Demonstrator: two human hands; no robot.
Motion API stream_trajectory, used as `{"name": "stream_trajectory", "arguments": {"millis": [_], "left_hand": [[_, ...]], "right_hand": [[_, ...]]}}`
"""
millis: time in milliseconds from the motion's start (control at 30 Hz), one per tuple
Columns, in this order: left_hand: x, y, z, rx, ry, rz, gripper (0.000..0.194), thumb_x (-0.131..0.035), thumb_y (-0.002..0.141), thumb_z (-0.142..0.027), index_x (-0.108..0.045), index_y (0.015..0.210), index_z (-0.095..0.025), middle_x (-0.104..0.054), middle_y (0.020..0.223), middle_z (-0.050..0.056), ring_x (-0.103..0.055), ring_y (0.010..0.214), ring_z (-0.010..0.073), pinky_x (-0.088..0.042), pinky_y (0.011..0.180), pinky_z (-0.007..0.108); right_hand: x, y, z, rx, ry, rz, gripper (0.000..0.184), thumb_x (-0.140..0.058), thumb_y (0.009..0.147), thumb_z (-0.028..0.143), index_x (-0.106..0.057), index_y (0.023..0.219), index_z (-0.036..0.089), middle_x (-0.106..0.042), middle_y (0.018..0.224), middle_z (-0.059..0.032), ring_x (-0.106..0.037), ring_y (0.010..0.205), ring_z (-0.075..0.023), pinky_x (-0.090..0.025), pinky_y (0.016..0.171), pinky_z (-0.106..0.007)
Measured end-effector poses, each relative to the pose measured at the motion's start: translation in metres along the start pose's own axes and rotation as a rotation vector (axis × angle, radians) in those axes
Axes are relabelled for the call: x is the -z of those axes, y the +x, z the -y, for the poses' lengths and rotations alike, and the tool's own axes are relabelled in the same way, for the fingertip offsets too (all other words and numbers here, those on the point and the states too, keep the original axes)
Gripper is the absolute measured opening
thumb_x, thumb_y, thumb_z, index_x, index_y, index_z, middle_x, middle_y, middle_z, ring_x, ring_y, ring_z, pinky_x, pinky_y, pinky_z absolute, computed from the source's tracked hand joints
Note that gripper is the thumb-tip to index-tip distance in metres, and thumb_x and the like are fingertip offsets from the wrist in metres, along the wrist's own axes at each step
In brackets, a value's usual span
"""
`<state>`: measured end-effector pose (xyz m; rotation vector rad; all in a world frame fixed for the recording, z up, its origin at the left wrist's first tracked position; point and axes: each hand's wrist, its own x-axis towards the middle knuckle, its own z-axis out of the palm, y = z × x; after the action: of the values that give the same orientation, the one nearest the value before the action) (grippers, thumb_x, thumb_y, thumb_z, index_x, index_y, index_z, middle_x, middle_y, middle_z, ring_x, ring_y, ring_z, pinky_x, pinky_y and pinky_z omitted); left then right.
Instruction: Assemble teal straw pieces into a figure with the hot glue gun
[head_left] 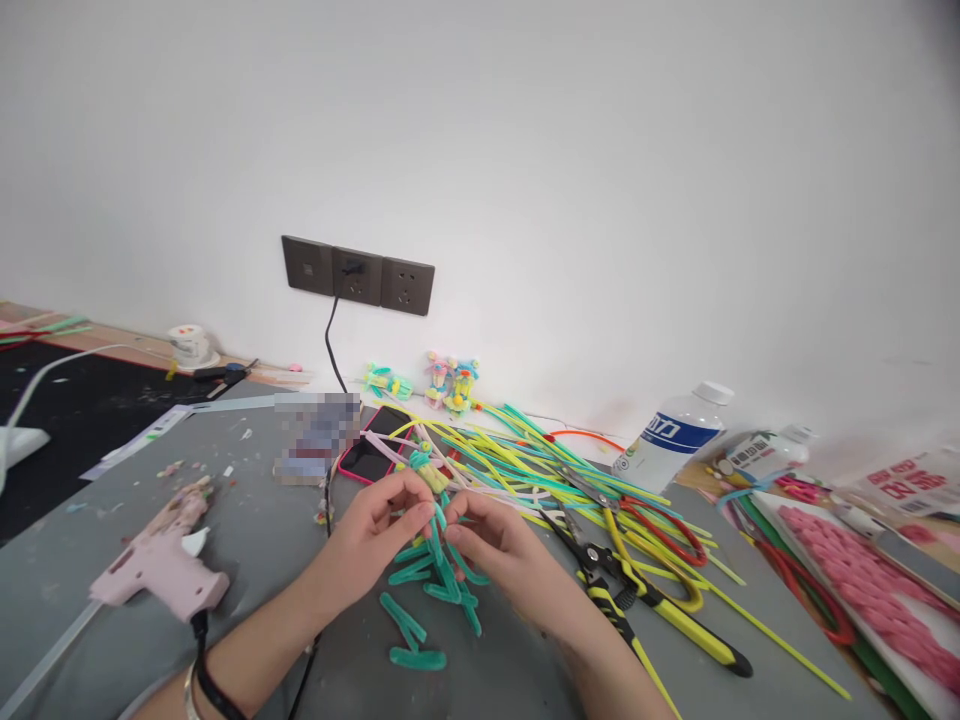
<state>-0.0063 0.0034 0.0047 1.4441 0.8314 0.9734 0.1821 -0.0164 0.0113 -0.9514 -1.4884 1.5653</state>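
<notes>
Teal fuzzy pipe-cleaner strips (442,566): likely light, bendy; best pinched near ends.
Left fingers (406,489): pinching strips.
Right fingers (470,508): curled, grip unclear.

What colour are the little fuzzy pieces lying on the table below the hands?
The pieces are bluish green, seen best in the head view.

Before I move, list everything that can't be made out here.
All in the head view:
Teal strips: how they join is unclear, partly hidden by the left hand and right hand.
Pixelated item: its detail is masked by the mosaic.
Pale stick behind the pink glue gun: cut off at the lower-left corner.
White-capped bottle: small print too tiny to read.
</notes>
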Motion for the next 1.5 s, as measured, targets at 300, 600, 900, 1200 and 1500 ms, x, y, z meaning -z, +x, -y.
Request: {"name": "stream_trajectory", "arguments": {"millis": [300, 600, 900, 1200, 1500], "left_hand": [[-0.0016, -0.0003, -0.0014, 0.006, -0.150, 0.061, 0.028, -0.061, 0.092, -0.045, -0.059, 0.084, -0.018, -0.060, 0.072, -0.002, -0.061, 0.057, 0.0119, -0.048, 0.057, 0.023], [0.0006, 0.0021, -0.0010, -0.009, 0.006, -0.038, 0.032, -0.060, 0.090, -0.050, -0.061, 0.084, -0.018, -0.062, 0.067, 0.000, -0.048, 0.055, 0.0114, -0.037, 0.052, 0.022], [-0.0013, 0.0000, 0.0052, 0.054, 0.153, 0.128, 0.053, -0.040, 0.096, -0.059, -0.049, 0.064, -0.018, -0.048, 0.055, -0.002, -0.043, 0.052, 0.0119, -0.033, 0.052, 0.024], [-0.0017, -0.0031, 0.0037, -0.029, 0.161, 0.141, 0.050, -0.036, 0.101, -0.050, -0.039, 0.062, -0.019, -0.041, 0.056, -0.004, -0.037, 0.053, 0.0112, -0.030, 0.055, 0.025], [-0.0026, -0.0040, 0.0071, -0.062, 0.147, 0.133, 0.050, -0.034, 0.101, -0.052, -0.038, 0.063, -0.020, -0.039, 0.058, -0.004, -0.035, 0.054, 0.0118, -0.029, 0.055, 0.026]], "right_hand": [[-0.0027, -0.0004, 0.0030, -0.087, 0.182, 0.070, 0.033, -0.076, 0.081, 0.045, -0.058, 0.081, 0.018, -0.065, 0.075, -0.0006, -0.059, 0.069, -0.0133, -0.043, 0.066, -0.026], [-0.0003, 0.0002, 0.0050, -0.057, 0.091, -0.042, 0.035, -0.078, 0.077, 0.046, -0.055, 0.073, 0.019, -0.063, 0.069, 0.0008, -0.053, 0.063, -0.0126, -0.040, 0.062, -0.025], [-0.0039, 0.0004, -0.0038, 0.102, -0.155, -0.119, 0.019, -0.067, 0.082, 0.027, -0.052, 0.073, 0.021, -0.054, 0.070, 0.0029, -0.049, 0.065, -0.0133, -0.039, 0.061, -0.024], [-0.0046, -0.0043, 0.0014, 0.246, -0.347, -0.121, 0.013, -0.057, 0.089, 0.016, -0.054, 0.077, 0.021, -0.056, 0.075, 0.0011, -0.051, 0.071, -0.0145, -0.041, 0.068, -0.025], [-0.0039, -0.0049, 0.0012, 0.246, -0.340, -0.128, 0.014, -0.060, 0.089, 0.020, -0.055, 0.076, 0.021, -0.057, 0.075, 0.0011, -0.053, 0.071, -0.0148, -0.043, 0.067, -0.026]]}}
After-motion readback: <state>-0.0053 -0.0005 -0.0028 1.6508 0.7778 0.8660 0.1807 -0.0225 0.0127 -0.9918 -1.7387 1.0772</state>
